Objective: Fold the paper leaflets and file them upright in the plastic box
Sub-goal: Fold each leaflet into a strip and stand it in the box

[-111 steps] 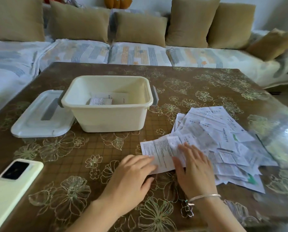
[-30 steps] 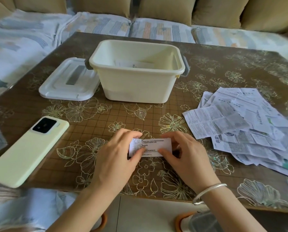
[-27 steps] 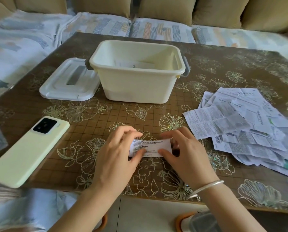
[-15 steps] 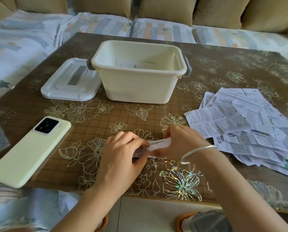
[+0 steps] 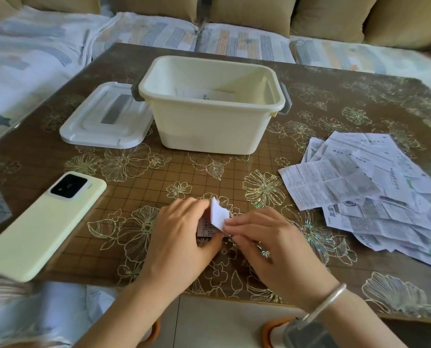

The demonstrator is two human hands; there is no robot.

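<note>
**While a box stands open, two hands fold one leaflet**

Although a sofa (image 5: 234,43) fills the far side, its tan cushions (image 5: 329,16) are cut off by the top edge. The cream plastic box (image 5: 209,126) hides its floor behind its near wall. Only the top of some white paper (image 5: 204,92) shows inside, and whether it stands upright cannot be told. A loose pile of printed leaflets (image 5: 360,187) runs off the right edge, its print too small to read. Blurred orange-rimmed shapes (image 5: 267,330) at the bottom edge cannot be identified.

Both hands meet near the table's front edge, well short of the box. The left hand (image 5: 181,229), palm down, pinches the folded leaflet (image 5: 218,217) and covers its left part. The right hand (image 5: 267,242), a silver bangle (image 5: 327,301) on its wrist, pinches the right end. A white flap stands up between them.

The table (image 5: 334,96) is brown with gold flowers under a glossy cover. The box's white lid (image 5: 104,121) lies just beside its left side. A pale green phone (image 5: 43,222) lies face down at near left.
</note>
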